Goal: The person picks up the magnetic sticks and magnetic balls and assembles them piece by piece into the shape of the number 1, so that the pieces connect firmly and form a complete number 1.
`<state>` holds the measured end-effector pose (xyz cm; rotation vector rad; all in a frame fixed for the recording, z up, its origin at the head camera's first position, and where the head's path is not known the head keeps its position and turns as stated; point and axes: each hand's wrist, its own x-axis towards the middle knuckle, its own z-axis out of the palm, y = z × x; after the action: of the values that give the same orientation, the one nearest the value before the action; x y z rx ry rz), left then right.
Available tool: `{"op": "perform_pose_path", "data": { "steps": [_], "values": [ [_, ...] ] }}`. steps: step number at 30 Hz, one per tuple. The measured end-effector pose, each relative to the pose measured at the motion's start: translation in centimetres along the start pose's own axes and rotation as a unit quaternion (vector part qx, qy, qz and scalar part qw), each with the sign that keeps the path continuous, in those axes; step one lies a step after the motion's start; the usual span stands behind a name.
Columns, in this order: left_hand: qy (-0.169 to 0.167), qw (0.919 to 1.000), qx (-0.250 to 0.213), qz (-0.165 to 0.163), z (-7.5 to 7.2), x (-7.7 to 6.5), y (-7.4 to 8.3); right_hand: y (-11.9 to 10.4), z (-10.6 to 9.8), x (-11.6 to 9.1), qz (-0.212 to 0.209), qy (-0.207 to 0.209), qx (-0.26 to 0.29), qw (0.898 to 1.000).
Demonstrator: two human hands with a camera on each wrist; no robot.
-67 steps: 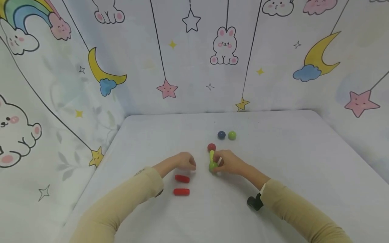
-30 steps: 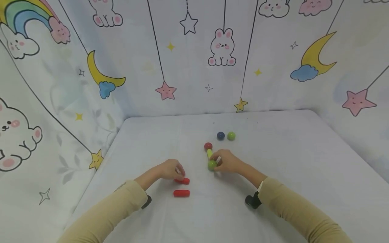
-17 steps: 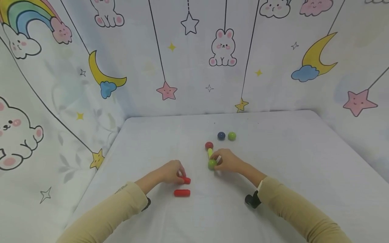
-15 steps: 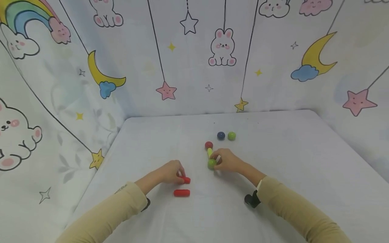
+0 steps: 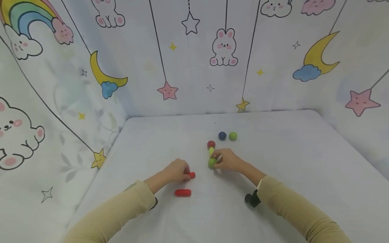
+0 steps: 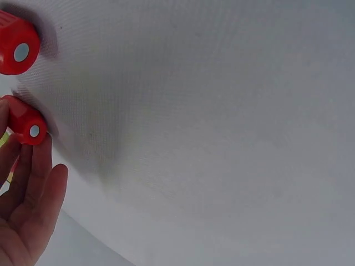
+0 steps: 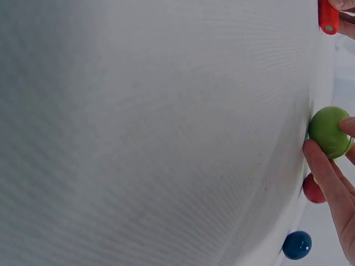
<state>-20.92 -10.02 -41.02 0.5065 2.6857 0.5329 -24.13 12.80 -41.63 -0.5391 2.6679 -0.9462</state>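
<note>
Your left grip [image 5: 178,170] is pinching a red rod [image 5: 192,175], easing it toward the green ball [image 5: 212,163] your right grip [image 5: 228,160] is pinching. The 2 pieces are converging.

Soft, flat, slightly dull light over the white table [image 5: 146,141], faint shadows spreading beneath both sleeves [image 5: 297,206]. Over to the wrist views: greyer, dimmer, the right one darkening at far left! Shadows hug the red sticks [image 6: 26,119]; a tiny glint marks the blue ball [image 7: 296,247].
</note>
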Motion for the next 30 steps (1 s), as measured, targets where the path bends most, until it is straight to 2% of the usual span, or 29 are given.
{"op": "perform_pose_path", "data": {
  "steps": [11,16,21,30],
  "values": [
    [0.014,0.9995,-0.025,-0.011,0.3,1.3,0.9,0.2,-0.2,0.4,0.004,-0.007,0.010,1.000],
    [0.022,0.9986,-0.037,-0.030,0.8,2.0,1.6,0.3,-0.3,0.6,0.001,-0.006,0.010,1.000],
    [0.014,0.9963,-0.057,-0.063,1.2,2.2,2.5,0.3,-0.2,0.7,0.002,-0.003,0.017,1.000],
    [-0.007,0.9814,-0.138,-0.133,1.0,2.5,4.0,0.2,-0.4,0.9,0.000,-0.001,0.020,1.000]
  ]
}}
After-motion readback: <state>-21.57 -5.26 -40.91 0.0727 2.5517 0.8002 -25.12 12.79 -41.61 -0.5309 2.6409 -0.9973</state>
